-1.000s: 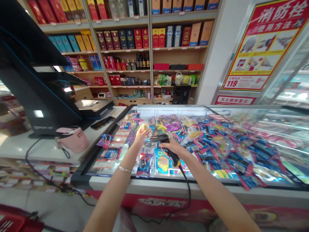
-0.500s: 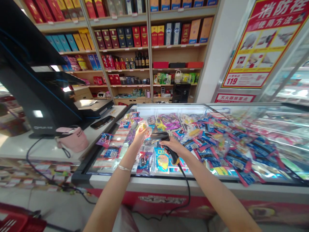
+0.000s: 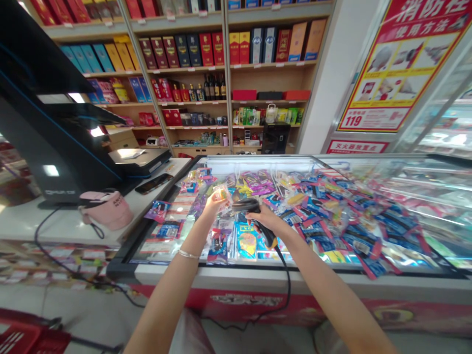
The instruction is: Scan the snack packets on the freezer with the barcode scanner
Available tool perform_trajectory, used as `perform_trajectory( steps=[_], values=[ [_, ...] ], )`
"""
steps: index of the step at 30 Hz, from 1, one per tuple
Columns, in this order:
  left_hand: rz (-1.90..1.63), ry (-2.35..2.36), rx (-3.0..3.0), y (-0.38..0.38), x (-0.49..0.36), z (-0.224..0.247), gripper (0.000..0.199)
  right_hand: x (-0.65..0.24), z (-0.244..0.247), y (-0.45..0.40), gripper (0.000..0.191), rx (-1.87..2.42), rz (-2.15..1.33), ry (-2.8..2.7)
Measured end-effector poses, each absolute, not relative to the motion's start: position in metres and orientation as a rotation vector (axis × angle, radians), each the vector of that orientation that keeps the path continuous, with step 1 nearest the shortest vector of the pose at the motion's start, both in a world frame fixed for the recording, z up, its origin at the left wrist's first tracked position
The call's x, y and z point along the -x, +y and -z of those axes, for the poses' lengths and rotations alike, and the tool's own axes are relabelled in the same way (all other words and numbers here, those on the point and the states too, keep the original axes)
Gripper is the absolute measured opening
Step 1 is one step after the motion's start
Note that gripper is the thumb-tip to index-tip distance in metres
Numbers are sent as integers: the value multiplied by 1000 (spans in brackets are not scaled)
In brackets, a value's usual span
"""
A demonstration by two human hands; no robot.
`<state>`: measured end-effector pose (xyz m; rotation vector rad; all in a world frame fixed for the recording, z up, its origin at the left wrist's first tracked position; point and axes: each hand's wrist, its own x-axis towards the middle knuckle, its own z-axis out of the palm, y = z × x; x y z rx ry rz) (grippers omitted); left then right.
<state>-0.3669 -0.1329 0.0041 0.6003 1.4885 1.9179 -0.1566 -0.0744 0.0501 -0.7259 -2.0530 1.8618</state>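
Observation:
My left hand (image 3: pixel 212 204) pinches a small clear plastic packet (image 3: pixel 221 193) with a yellow and orange label, holding it up over the glass. My right hand (image 3: pixel 264 220) is shut around the black grip of a corded handheld barcode scanner (image 3: pixel 258 222). The scanner's head points left, close to the packet. Its black cable (image 3: pixel 286 290) hangs down over the front of the chest freezer (image 3: pixel 236 274). Both hands are above several heaps of colourful snack packets (image 3: pixel 332 219) spread over the freezer's top.
A black checkout terminal (image 3: pixel 55 132) and a phone (image 3: pixel 154 183) stand on the white counter to the left, with a pink cap (image 3: pixel 106 209). Shelves of boxed liquor fill the back wall. A red basket (image 3: pixel 25 339) sits low at left.
The whole view has shifted slightly upward in the frame as my head tilts. Both hands keep hold of the packet and the scanner, staying close together.

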Motion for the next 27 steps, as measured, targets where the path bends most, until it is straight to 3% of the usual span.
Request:
perform_trajectory(
  steps=[27],
  values=[
    [-1950,1410,-622,-135,359,-19,53,152,-55,-78,9,748,-1839,-2105]
  ],
)
